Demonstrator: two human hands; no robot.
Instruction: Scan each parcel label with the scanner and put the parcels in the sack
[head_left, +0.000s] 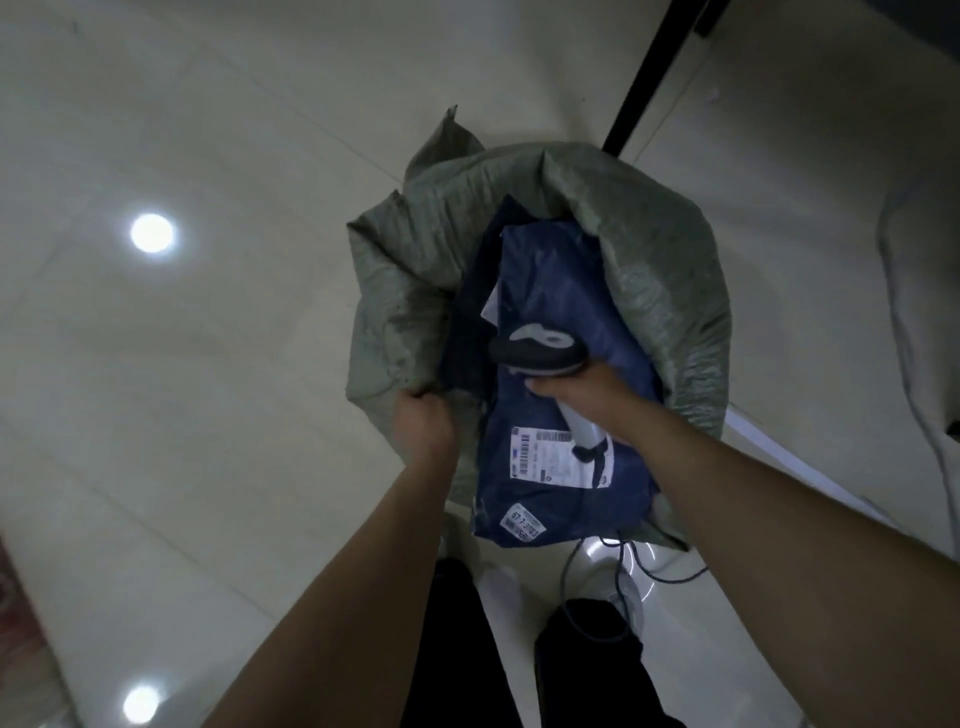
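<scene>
Over the sack (649, 249), left hand (423, 421) grips its rim; right hand (582, 400) clutches scanner (537, 351).

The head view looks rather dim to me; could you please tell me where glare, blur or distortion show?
Head view: dim overall; two round light reflections glare on the glossy floor; the label on the parcel is soft, its fine print unreadable; deep shadow fills the sack beside the parcel; wide-angle stretch lengthens the forearms toward the bottom edge.
</scene>
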